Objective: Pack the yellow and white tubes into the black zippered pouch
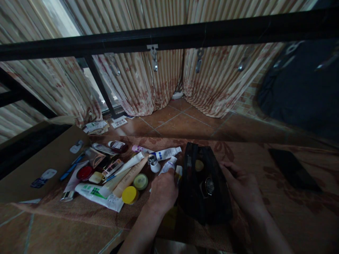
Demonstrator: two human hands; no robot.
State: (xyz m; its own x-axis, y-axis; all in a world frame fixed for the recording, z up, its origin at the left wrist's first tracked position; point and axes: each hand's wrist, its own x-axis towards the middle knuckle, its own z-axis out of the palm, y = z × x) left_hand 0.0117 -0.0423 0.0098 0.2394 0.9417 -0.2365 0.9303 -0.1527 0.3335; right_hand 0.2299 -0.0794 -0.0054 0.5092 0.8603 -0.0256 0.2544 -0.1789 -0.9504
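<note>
My left hand (164, 190) is closed around a whitish tube (169, 164), whose cap end sticks out beyond my fingers. Right beside it stands a black mesh pouch (224, 203) with its top open; a round silver-topped item (208, 186) shows in it. My right hand (245, 187) grips the pouch's right edge, its fingertips partly hidden. Left of my left hand lie a yellow-lidded jar (130, 195), a pale green jar (140, 181), a small white bottle with a silver top (154, 163) and a white-and-blue tube (168, 153).
More tubes and cosmetics, including a white-and-green tube (97, 195) and a red round container (84, 173), crowd the patterned cloth (254, 155). A cardboard box (60, 162) stands at the left, a dark phone-like slab (294, 169) at the right. A black rail (174, 37) crosses behind.
</note>
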